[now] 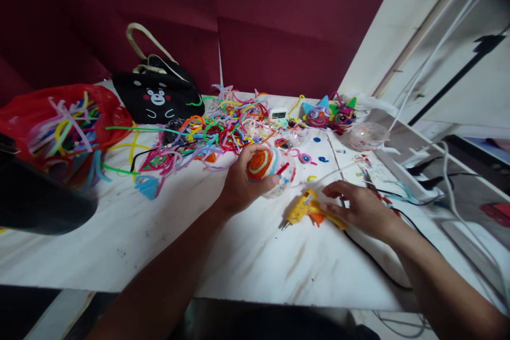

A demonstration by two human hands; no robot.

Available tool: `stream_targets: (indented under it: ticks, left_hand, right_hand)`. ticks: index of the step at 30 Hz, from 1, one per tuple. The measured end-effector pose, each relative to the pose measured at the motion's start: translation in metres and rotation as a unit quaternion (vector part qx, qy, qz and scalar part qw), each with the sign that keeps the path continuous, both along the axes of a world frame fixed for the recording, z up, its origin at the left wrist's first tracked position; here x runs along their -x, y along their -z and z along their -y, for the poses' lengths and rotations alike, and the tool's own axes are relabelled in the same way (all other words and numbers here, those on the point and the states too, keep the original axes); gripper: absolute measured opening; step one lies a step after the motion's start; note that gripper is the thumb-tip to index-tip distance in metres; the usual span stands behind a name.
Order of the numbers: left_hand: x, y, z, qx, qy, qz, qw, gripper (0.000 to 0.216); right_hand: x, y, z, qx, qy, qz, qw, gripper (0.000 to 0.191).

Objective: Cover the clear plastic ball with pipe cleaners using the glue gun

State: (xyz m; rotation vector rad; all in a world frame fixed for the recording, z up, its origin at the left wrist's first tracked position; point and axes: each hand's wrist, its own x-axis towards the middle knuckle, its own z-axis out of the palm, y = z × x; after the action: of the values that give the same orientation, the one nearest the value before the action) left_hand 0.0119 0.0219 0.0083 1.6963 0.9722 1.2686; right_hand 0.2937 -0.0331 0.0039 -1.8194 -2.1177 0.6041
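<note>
My left hand (pixel 245 180) is closed around a clear round ball (pixel 285 183) covered with coiled pipe cleaners, among them an orange spiral (pixel 260 164) and a short red piece. A yellow hot glue gun (pixel 300 210) lies on its side on the table, its metal nozzle towards me and to the left. Over its handle end hovers my right hand (pixel 360 207), fingers bent with a gap between thumb and forefinger. Whether the thumb touches the handle, I cannot tell. Small blue and pink coils (pixel 305 158) lie beyond the ball.
A heap of coloured pipe cleaners (pixel 229 122) spreads at the back, beside a black bag (pixel 157 96) and a red bag (pixel 19 111) of more. Two decorated balls (pixel 317 114) and a clear half shell (pixel 368 135) stand back right. Pliers (pixel 372 183) and cables lie right.
</note>
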Motion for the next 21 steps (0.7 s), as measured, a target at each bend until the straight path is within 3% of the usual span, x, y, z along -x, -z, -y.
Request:
stream_targets:
  ticks: [5, 13, 18, 21]
  left_hand:
    - [-0.001, 0.002, -0.003, 0.005, 0.000, 0.004, 1.000, 0.057]
    - [0.001, 0.005, -0.008, 0.018, -0.017, 0.002, 1.000, 0.058]
    - [0.004, 0.006, -0.010, 0.017, -0.036, 0.021, 0.999, 0.060]
    - [0.004, 0.007, -0.011, 0.015, -0.038, 0.020, 0.999, 0.058]
  right_hand:
    - [-0.002, 0.003, 0.005, 0.070, -0.061, 0.042, 0.995, 0.023]
    - [-0.004, 0.005, -0.003, 0.125, -0.088, 0.036, 0.988, 0.020]
    - [-0.014, -0.002, 0.000, 0.135, -0.072, 0.002, 0.988, 0.030]
    - [-0.022, -0.011, 0.005, 0.085, -0.064, -0.059, 0.993, 0.043]
